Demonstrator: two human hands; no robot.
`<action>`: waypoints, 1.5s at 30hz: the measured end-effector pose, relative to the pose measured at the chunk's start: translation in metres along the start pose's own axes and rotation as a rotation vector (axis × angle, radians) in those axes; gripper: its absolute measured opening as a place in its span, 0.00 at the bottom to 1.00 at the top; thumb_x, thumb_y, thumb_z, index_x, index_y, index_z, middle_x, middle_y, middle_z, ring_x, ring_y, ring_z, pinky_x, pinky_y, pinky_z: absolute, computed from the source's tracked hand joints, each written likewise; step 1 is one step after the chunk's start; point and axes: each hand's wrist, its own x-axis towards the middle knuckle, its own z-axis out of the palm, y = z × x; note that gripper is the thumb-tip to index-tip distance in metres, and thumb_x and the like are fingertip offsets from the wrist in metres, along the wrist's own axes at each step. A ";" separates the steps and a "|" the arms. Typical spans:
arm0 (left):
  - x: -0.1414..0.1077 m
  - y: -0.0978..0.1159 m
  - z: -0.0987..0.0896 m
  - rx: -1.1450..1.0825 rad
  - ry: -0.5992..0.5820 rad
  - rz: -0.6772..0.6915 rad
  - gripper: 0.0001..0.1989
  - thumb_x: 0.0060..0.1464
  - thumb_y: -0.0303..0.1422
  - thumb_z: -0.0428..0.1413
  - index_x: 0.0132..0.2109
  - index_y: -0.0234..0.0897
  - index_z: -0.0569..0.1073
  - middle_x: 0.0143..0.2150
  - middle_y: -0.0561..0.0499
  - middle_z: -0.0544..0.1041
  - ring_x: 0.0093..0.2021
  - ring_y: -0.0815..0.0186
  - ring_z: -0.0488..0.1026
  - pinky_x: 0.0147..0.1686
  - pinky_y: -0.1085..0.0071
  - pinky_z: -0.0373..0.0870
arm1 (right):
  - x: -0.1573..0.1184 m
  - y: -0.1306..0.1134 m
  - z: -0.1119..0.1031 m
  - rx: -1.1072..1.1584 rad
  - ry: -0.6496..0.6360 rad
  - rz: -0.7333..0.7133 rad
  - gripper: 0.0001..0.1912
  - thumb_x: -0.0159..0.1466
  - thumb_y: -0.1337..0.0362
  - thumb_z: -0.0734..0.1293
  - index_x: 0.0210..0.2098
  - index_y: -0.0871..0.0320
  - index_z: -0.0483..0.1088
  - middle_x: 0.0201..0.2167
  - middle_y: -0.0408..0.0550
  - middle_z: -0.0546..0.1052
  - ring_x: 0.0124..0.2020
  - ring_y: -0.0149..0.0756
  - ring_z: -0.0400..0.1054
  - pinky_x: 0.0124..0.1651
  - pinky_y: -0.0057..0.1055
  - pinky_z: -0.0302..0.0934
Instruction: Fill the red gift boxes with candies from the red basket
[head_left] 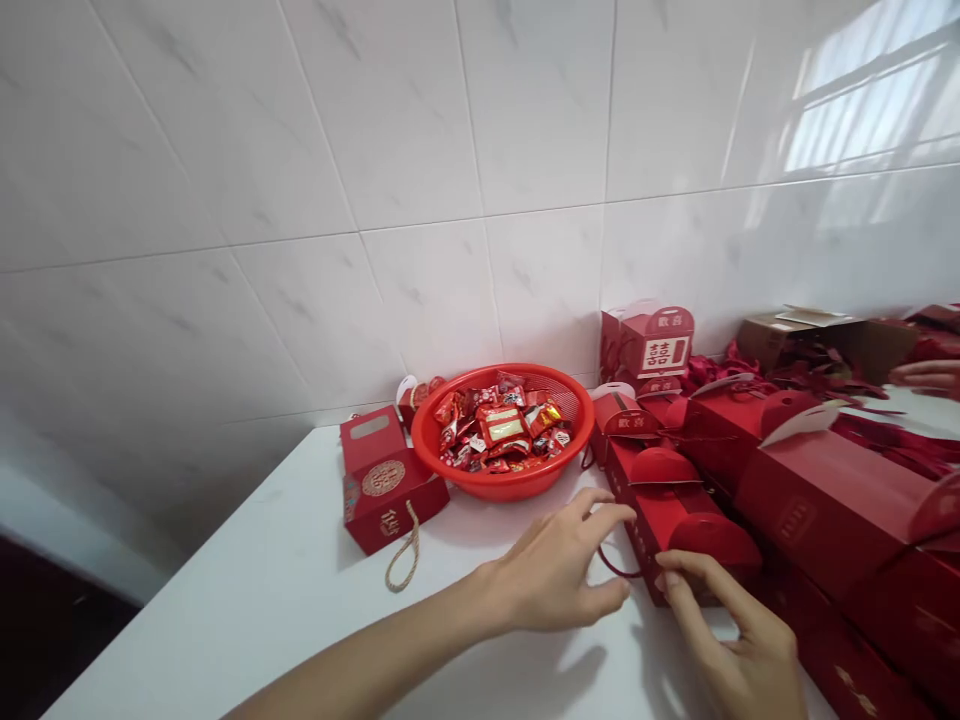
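The left hand (562, 565) is open beside a row of red boxes (667, 498); the right hand (739, 640), apart from it, has its fingertips at the row's near end, but I cannot tell if they grip. These boxes seem already folded into shape, with rounded flaps up; their filling is hidden. Wrapped sweets (504, 427) lie in the red basket (499, 487), on the white table (300, 570), near the tiled wall (420, 150). At far right is another person's hand (930, 376)

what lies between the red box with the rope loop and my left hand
The rope loop by the box, then bare white table, in the head view.
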 end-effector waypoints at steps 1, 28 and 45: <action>-0.009 0.000 -0.008 0.010 -0.012 0.000 0.28 0.54 0.31 0.61 0.62 0.40 0.69 0.65 0.40 0.67 0.60 0.51 0.71 0.59 0.57 0.70 | 0.000 0.003 -0.001 -0.019 -0.020 0.006 0.09 0.65 0.56 0.68 0.37 0.53 0.79 0.29 0.44 0.82 0.26 0.35 0.77 0.35 0.24 0.72; -0.160 -0.027 -0.112 0.252 0.000 -0.379 0.50 0.45 0.35 0.65 0.72 0.48 0.52 0.72 0.42 0.58 0.71 0.43 0.55 0.65 0.50 0.62 | -0.019 -0.044 0.031 0.225 -0.431 0.243 0.23 0.67 0.44 0.64 0.53 0.51 0.73 0.35 0.46 0.79 0.28 0.35 0.74 0.24 0.24 0.65; -0.114 -0.016 -0.034 -0.088 0.252 -0.128 0.25 0.64 0.45 0.54 0.64 0.43 0.61 0.68 0.41 0.62 0.65 0.52 0.65 0.63 0.54 0.65 | -0.026 -0.057 0.044 0.365 -0.272 0.141 0.29 0.69 0.47 0.64 0.64 0.54 0.63 0.54 0.53 0.77 0.45 0.42 0.74 0.44 0.32 0.70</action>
